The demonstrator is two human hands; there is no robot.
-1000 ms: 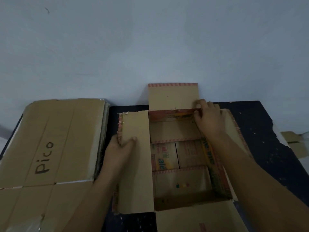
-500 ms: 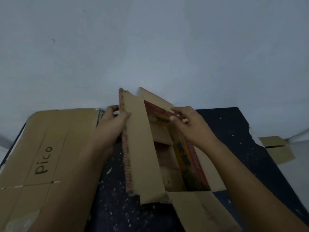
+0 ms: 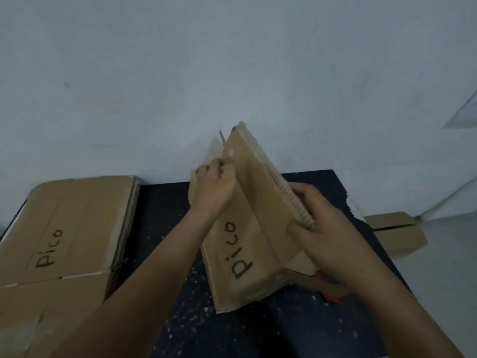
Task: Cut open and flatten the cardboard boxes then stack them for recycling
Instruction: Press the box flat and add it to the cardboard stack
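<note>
- Now the box (image 3: 247,228) is folded up and tipped on its edge, not open like before.
- "Pico" is written on its brown side.
- Left hand (image 3: 214,184) pinches its top edge; right hand (image 3: 317,223) grips its ridged edge.

Your dark table (image 3: 165,228) (flecked with pale specks) stands against the wall. A stack of flattened cardboard (image 3: 72,228) marked "Pico" lies on its left end. Right of that stack, the collapsed box (image 3: 240,264) seems to rest its lower edge on the tabletop.
</note>
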